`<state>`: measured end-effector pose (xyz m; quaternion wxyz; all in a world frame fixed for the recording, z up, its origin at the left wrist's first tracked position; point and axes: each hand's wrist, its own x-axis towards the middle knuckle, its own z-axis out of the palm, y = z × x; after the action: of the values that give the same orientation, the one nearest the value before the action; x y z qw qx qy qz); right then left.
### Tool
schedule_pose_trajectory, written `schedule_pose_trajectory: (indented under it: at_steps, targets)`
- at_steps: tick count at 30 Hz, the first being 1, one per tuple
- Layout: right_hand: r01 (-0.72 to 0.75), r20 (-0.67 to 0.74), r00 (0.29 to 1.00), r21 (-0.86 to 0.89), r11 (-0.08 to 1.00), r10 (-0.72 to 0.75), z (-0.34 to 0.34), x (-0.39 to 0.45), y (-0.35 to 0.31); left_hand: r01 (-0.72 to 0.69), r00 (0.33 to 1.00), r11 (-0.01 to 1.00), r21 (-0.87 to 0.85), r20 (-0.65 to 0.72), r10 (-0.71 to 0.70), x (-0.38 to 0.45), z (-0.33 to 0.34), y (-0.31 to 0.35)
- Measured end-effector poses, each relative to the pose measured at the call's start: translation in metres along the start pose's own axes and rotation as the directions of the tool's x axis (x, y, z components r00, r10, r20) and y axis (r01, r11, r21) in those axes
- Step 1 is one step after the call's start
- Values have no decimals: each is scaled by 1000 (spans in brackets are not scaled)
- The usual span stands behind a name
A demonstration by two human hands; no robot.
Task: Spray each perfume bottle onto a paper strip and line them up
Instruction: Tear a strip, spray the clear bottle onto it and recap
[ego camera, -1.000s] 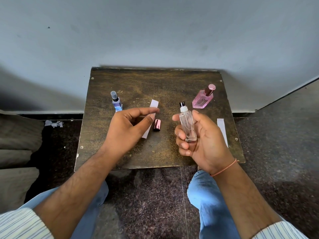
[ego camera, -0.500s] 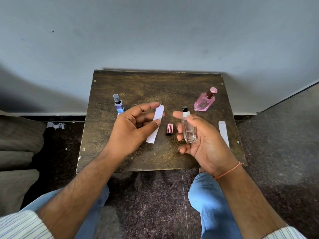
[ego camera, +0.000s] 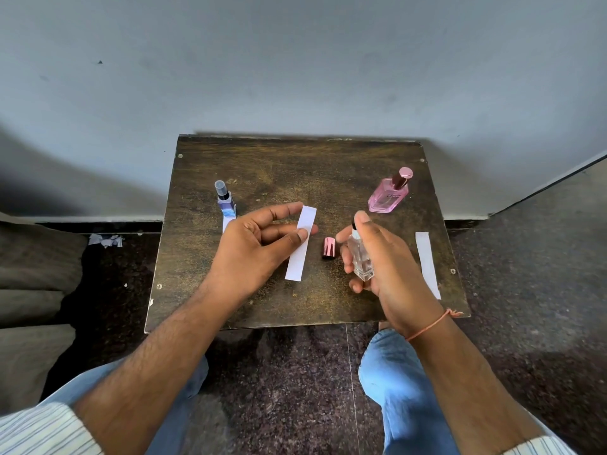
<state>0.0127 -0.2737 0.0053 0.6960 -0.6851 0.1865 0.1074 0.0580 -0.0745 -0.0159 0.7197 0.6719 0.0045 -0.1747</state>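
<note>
My left hand [ego camera: 259, 244] pinches a white paper strip [ego camera: 300, 254] between thumb and fingers, held upright over the small dark wooden table [ego camera: 295, 165]. My right hand [ego camera: 387, 257] grips a clear glass perfume bottle [ego camera: 360, 261], with the index finger on top of its sprayer and the nozzle facing the strip. The bottle's metallic pink cap [ego camera: 329, 248] lies on the table between my hands. A blue bottle [ego camera: 225, 200] stands at the left on another strip. A pink bottle [ego camera: 389, 195] stands at the back right. A further white strip [ego camera: 427, 262] lies at the right edge.
The table stands against a grey wall [ego camera: 295, 77]. Torn paper scraps [ego camera: 105, 240] lie on the dark speckled floor at the left. My knees in blue jeans [ego camera: 394, 382] sit just below the table's front edge.
My index finger has moved onto the top of the clear bottle's sprayer. The left hand has brought the strip more upright and nearer the bottle.
</note>
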Motion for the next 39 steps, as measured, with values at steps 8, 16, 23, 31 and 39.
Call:
schedule_pose_trajectory:
  at_steps: [8, 16, 23, 31, 39]
  targets:
    - [142, -102, 981, -215, 966, -167, 8, -3, 8, -42, 997, 998, 54, 60, 39, -3, 5, -4]
    - [183, -6, 983, -131, 974, -185, 9, -8, 4, -132, 990, 980, 148, 66, 123, -5, 8, -2]
    - [177, -130, 969, -221, 959, -208, 8, -3, 8, -136, 991, 970, 201, 42, 130, -7, 8, 2]
    - [208, -206, 934, -349, 914, -291, 5, -4, 8, -108, 994, 976, 188, 32, 104, -6, 8, 0]
    - [208, -215, 924, -414, 886, -317, 8, -8, 6, -66, 998, 984, 168, 26, 62, -6, 6, 0]
